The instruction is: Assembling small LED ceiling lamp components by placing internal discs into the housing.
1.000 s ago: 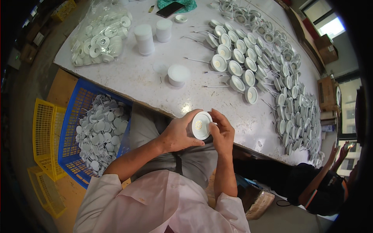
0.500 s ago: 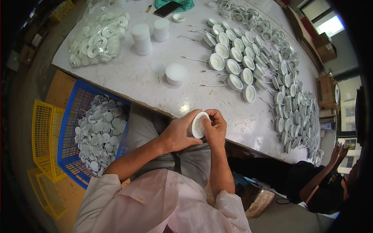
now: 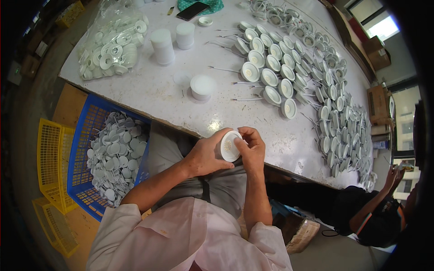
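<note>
A white LED downlight (image 3: 229, 152) with a round rim is held up over my lap, its face and a patch of small LED dots turned toward me. My left hand (image 3: 205, 156) is closed round its left side, thumb below the rim. My right hand (image 3: 253, 149) grips the right edge, with the thumb laid on the inner face. Just beyond, on the table, stands a short stack of white translucent discs (image 3: 203, 88). Two taller disc stacks (image 3: 162, 49) are farther back.
Many finished-looking downlights (image 3: 285, 88) with wires cover the table's right side. A clear bag of white rings (image 3: 113, 47) lies at the back left. A blue basket (image 3: 77, 180) of round grey-white parts sits left of my legs. A phone (image 3: 193, 11) lies far back; another person (image 3: 368, 214) is at right.
The downlight has turned so its face shows wider and the LED dots come into sight. My right thumb has shifted slightly on its face. The things on the table stay put.
</note>
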Tool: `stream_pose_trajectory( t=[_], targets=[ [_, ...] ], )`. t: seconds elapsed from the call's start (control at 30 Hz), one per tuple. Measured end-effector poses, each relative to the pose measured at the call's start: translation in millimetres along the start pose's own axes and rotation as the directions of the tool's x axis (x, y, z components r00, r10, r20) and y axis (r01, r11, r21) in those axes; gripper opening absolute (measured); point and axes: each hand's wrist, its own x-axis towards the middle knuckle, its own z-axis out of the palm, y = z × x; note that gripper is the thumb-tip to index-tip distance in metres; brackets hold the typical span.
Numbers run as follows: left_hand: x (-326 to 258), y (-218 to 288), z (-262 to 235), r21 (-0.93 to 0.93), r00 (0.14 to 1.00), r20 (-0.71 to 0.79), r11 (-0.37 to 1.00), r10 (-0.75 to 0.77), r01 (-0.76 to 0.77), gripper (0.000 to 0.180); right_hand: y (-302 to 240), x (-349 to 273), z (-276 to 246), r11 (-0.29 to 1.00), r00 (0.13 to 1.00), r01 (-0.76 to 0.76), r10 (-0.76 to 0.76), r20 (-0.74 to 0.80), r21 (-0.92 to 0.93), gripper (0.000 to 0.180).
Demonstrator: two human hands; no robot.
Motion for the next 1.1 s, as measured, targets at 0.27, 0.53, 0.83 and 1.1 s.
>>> stream_pose_trajectory(
  t=[0.27,0.53,0.83,1.1],
  targets=[
    [3,-26,-14,-0.391,1.0,0.017,0.92,0.016,-0.008,0.09,10,12,-22,0.98,0.996,0.057,-0.043,-0.075,0.191,0.016],
    [-30,-44,-40,-0.36,0.975,-0.212,0.933,-0.071,-0.01,0.083,1,72,47,0.96,0.993,0.111,-0.114,0.002,-0.256,0.032],
    [-53,-56,-53,-0.307,0.94,-0.337,0.95,-0.044,-0.065,0.081,21,145,90,0.932,0.999,0.037,-0.047,-0.019,-0.362,0.042],
    [-40,-50,-50,-0.283,0.952,-0.305,0.955,0.001,-0.091,0.078,13,110,50,0.963,0.989,-0.147,0.148,0.015,0.225,0.023]
  ],
)
